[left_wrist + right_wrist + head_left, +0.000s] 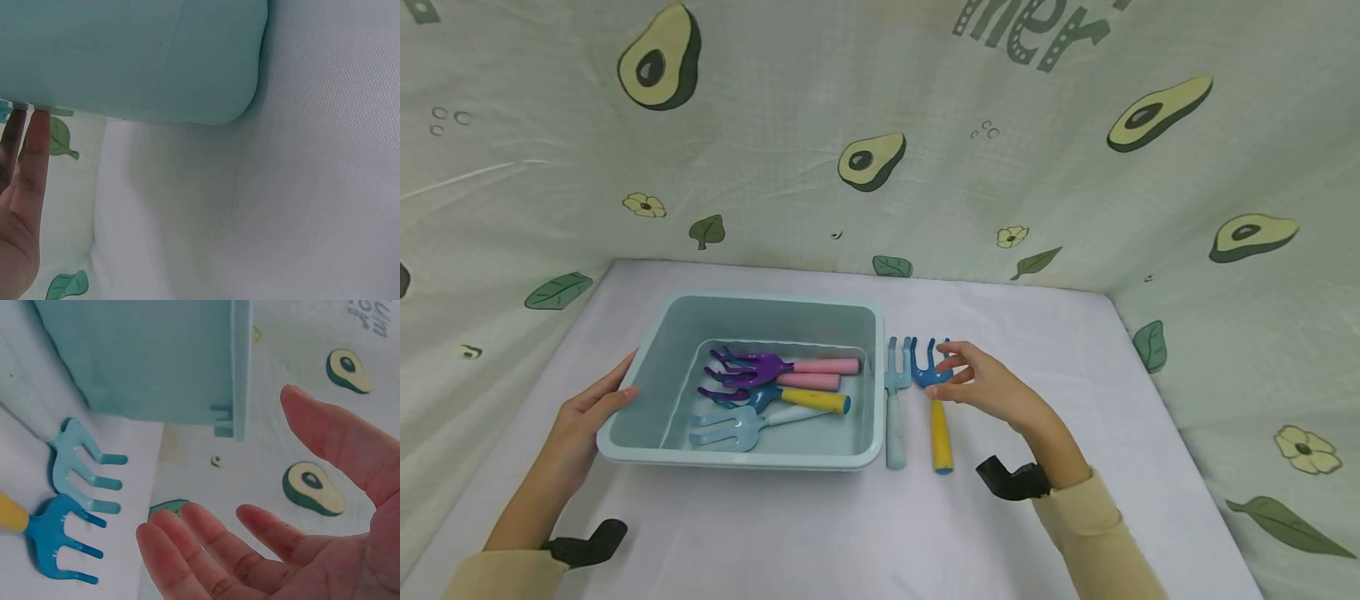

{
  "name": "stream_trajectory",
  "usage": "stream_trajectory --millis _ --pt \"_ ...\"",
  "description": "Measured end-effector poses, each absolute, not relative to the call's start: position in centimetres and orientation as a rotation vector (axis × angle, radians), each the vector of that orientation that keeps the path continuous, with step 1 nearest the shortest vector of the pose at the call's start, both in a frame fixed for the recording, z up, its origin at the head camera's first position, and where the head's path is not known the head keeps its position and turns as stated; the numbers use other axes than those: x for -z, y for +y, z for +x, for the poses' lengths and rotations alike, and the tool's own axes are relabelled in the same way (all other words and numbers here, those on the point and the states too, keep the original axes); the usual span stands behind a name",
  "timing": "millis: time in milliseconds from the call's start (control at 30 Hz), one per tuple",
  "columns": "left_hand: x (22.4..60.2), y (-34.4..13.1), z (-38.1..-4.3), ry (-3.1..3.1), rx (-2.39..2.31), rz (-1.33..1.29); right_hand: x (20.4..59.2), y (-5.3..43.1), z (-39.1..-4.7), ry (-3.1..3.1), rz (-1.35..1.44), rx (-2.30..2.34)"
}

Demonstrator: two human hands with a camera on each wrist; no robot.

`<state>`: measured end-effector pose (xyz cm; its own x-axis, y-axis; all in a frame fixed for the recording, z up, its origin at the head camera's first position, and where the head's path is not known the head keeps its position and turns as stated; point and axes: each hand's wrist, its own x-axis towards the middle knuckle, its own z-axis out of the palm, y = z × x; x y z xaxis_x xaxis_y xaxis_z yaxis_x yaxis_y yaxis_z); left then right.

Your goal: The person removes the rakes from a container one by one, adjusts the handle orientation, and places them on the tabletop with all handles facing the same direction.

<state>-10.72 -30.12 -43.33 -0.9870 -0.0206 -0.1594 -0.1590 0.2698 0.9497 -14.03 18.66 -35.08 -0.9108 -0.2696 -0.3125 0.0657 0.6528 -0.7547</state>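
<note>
My left hand (pixel 576 425) grips the left rim of a pale teal plastic tub (pixel 745 458), thumb over the edge and fingers against the outer wall. Inside lie several garden hand forks: purple ones with pink handles (pixel 826 367), a blue one with a yellow handle (pixel 815 401) and a light blue one (pixel 741 429). Right of the tub, a light blue hand fork (pixel 894 408) and a blue hand fork with a yellow handle (pixel 942 437) lie side by side, tines pointing away. Above the blue one hovers my right hand (pixel 992 387), fingers loosely bent, holding nothing.
A white cloth covers the table (pixel 760 533). Behind it and along both sides hangs a pale curtain (pixel 760 142) printed with avocados and leaves. Each wrist wears a black strap mount, the right one (pixel 1011 479) near the yellow handle.
</note>
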Motion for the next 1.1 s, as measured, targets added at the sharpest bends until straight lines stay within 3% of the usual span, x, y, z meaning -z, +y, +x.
stream_trajectory --millis 500,1100 --pt "42.1 -29.4 -10.3 2.424 -1.791 -0.166 29.1 14.1 -15.4 2.412 -0.503 1.079" --pt "42.1 -29.5 -10.2 2.338 -1.886 -0.118 27.6 6.5 -19.0 2.312 -0.703 0.776"
